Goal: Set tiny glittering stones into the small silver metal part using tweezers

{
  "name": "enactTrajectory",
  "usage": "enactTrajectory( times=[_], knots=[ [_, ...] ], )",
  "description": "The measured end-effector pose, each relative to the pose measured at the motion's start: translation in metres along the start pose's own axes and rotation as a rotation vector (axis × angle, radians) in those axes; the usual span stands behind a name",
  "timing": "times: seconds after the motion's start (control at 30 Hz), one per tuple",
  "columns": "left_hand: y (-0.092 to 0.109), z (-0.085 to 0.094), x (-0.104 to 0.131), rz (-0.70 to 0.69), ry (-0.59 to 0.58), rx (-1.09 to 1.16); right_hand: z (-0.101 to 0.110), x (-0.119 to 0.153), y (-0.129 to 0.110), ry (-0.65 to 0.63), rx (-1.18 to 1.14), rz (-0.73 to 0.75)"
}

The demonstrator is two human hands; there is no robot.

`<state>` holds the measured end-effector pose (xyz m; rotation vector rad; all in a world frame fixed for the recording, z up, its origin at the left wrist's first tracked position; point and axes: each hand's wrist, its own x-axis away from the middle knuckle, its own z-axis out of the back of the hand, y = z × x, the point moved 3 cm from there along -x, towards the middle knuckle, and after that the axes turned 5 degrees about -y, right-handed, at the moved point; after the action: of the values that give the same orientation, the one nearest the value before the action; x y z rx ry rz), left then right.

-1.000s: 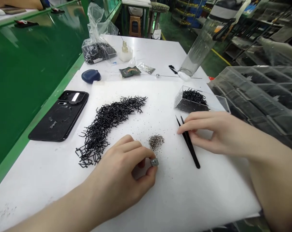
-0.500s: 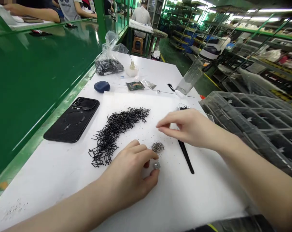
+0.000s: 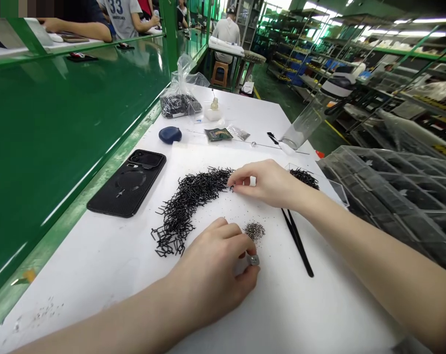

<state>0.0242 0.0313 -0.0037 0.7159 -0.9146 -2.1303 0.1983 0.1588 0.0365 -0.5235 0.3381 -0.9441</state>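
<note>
My left hand (image 3: 219, 270) rests low over the white table, its thumb and fingers closed on a small grey metal block (image 3: 254, 260). Just beyond that block lies a little heap of tiny silvery parts (image 3: 254, 231). My right hand (image 3: 270, 184) pinches at the right end of a curved pile of thin bent black pieces (image 3: 193, 194). A small bent black piece (image 3: 232, 188) shows at its fingertips. Black tweezers (image 3: 300, 246) lie below the right wrist. Behind that wrist, more black pieces (image 3: 304, 178) sit in a clear box, partly hidden by the arm.
A black-cased phone (image 3: 129, 184) lies at the left, near a dark blue case (image 3: 170, 134). Farther back are a tied plastic bag (image 3: 181, 101), a green packet (image 3: 218, 134) and a leaning clear bottle (image 3: 304, 123). Clear compartment trays (image 3: 396, 196) flank the right edge.
My right hand has moved left and away from me, reaching the end of the black pile. My left hand keeps hold of the metal block. The whole view has shifted slightly.
</note>
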Motion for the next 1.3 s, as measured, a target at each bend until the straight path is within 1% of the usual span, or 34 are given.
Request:
enactTrajectory(
  times=[0.07, 0.13, 0.2, 0.27, 0.33, 0.37, 0.43, 0.5, 0.63, 0.7, 0.77, 0.83, 0.93, 1.03, 1.17, 1.3],
  knots=[
    [0.001, 0.001, 0.000, 0.001, 0.007, 0.020, 0.005, 0.004, -0.001, 0.035, -0.040, 0.008],
    [0.000, 0.002, 0.001, 0.001, 0.032, 0.054, 0.013, 0.016, -0.006, 0.098, -0.094, 0.013],
    [0.000, 0.003, 0.002, 0.002, 0.065, 0.098, 0.021, 0.036, -0.013, 0.185, -0.165, 0.012],
    [-0.001, 0.005, 0.003, 0.009, 0.087, 0.147, 0.023, 0.059, -0.019, 0.273, -0.239, 0.005],
    [0.000, 0.008, 0.004, 0.032, 0.103, 0.191, 0.018, 0.081, -0.024, 0.343, -0.338, 0.021],
    [0.000, 0.010, 0.005, 0.048, 0.105, 0.211, 0.013, 0.090, -0.026, 0.374, -0.406, 0.054],
    [0.002, 0.014, 0.006, 0.079, 0.106, 0.239, 0.002, 0.101, -0.028, 0.389, -0.488, 0.099],
    [0.003, 0.017, 0.006, 0.111, 0.099, 0.307, -0.008, 0.104, -0.030, 0.367, -0.546, 0.143],
    [0.004, 0.021, 0.002, 0.217, 0.113, 0.618, -0.017, 0.104, -0.035, 0.341, -0.604, 0.257],
    [0.006, 0.024, 0.000, 0.287, 0.117, 0.705, -0.018, 0.105, -0.037, 0.338, -0.580, 0.308],
    [0.007, 0.026, -0.002, 0.356, 0.103, 0.740, -0.018, 0.107, -0.039, 0.353, -0.522, 0.334],
    [0.006, 0.026, -0.002, 0.389, 0.094, 0.776, -0.017, 0.109, -0.041, 0.390, -0.447, 0.325],
    [0.003, 0.026, -0.002, 0.362, 0.099, 0.835, -0.015, 0.112, -0.045, 0.445, -0.344, 0.308],
    [0.001, 0.027, -0.004, 0.375, 0.093, 0.853, -0.014, 0.113, -0.048, 0.450, -0.286, 0.303],
    [0.002, 0.031, -0.007, 0.393, 0.059, 0.843, -0.019, 0.116, -0.051, 0.426, -0.249, 0.297],
    [0.001, 0.031, -0.006, 0.423, 0.077, 0.951, -0.027, 0.125, -0.049, 0.487, -0.295, 0.222]
  ],
)
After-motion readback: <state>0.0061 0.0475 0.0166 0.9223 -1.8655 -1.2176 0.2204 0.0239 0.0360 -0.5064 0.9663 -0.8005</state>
